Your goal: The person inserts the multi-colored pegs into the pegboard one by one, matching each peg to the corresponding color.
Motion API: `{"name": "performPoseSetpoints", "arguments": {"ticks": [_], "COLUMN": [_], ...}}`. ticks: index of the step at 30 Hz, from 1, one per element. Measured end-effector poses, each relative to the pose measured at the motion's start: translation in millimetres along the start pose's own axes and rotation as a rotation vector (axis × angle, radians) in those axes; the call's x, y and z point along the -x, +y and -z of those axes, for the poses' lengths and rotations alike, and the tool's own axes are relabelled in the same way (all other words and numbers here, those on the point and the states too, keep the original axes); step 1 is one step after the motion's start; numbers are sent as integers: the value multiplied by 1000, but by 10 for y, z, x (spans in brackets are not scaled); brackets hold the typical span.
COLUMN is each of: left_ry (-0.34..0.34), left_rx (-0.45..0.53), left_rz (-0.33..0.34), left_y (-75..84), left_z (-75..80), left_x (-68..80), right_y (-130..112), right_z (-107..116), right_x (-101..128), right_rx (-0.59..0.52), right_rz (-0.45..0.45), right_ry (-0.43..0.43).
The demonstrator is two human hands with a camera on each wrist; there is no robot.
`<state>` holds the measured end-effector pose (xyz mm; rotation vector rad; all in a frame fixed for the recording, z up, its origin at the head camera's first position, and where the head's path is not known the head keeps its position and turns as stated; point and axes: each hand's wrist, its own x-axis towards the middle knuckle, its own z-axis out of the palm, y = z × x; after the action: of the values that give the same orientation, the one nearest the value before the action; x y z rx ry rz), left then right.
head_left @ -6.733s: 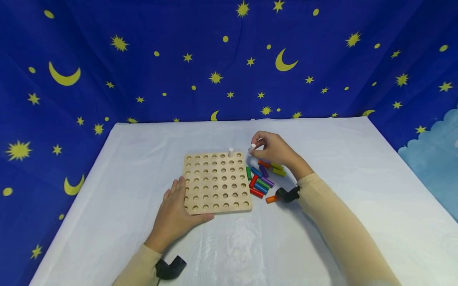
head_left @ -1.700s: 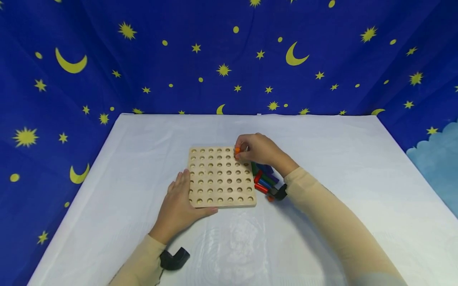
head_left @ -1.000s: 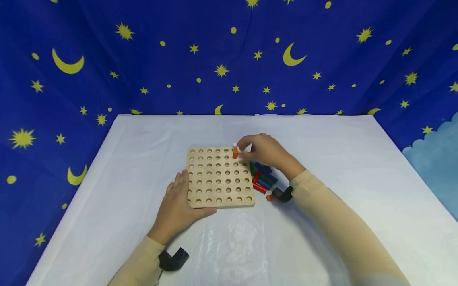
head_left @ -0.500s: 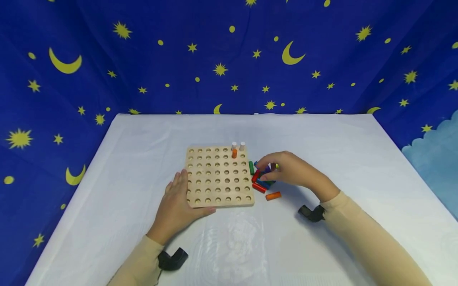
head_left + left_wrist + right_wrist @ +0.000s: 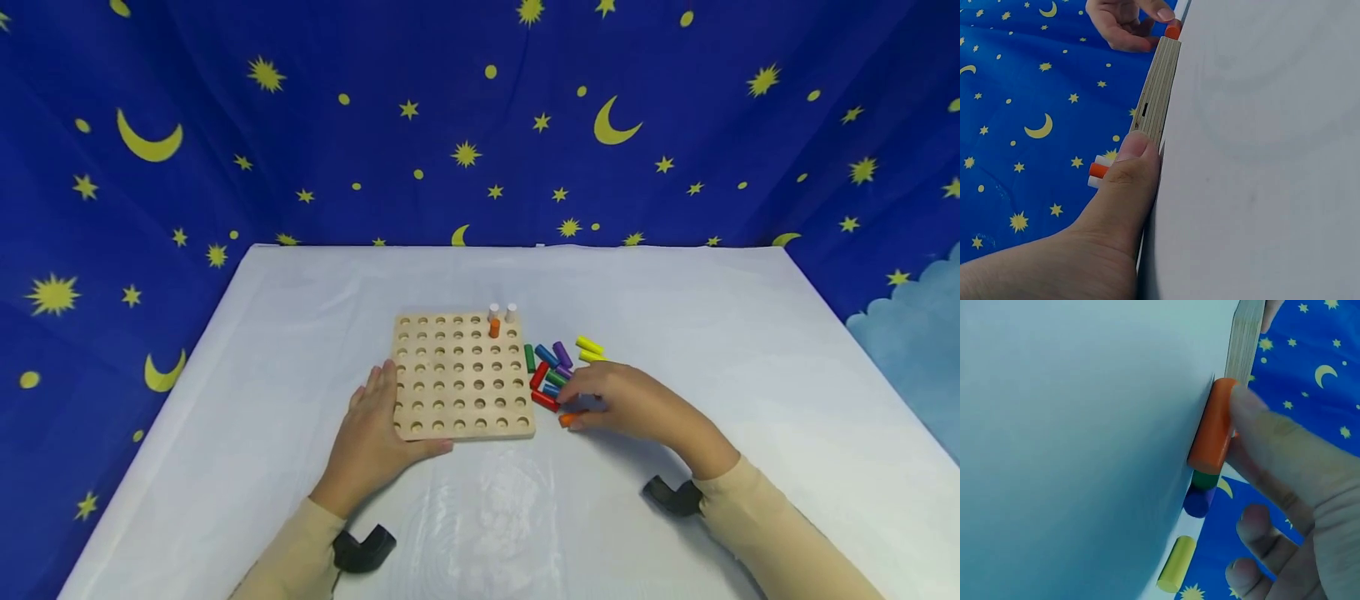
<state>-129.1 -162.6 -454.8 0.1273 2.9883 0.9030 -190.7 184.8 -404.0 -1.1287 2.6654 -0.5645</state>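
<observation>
Now the left hand (image 5: 372, 442) lies flat with straight fingers against the near-left corner of the board (image 5: 459, 379), thumb along its near edge, which I judge keeps the board from sliding; it grips nothing. Meanwhile the right hand (image 5: 633, 407) sits just right of the board's near-right corner, fingers curled down onto a loose orange peg (image 5: 1212, 427); the right wrist view shows a fingertip (image 5: 1249, 406) pressed on that peg as it lies on the cloth (image 5: 525, 517), so the hand seems to be pinching it up, though I cannot tell whether the thumb has closed on it. Other loose pegs (image 5: 551, 371) lie heaped just right of the board, within easy reach of that hand; two yellow ones (image 5: 590, 349) lie at the heap's far-right edge. Two white pegs (image 5: 502, 312) stand in the board's far row near its right end; an orange one (image 5: 494, 328) stands upright just nearer.
</observation>
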Motion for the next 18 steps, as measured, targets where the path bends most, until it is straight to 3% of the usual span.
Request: {"name": "performPoseSetpoints", "arguments": {"ticks": [11, 18], "left_ry": [1, 33], "left_rx": [-11, -7], "left_rz": [2, -16], "left_y": [22, 16], "left_z": [-13, -38], "left_x": [14, 25], "right_y": [-4, 0], "right_z": [-8, 14], "right_x": [38, 67], "right_rx": [81, 55], "right_rz": [-18, -47], "right_ry": [-22, -28]}}
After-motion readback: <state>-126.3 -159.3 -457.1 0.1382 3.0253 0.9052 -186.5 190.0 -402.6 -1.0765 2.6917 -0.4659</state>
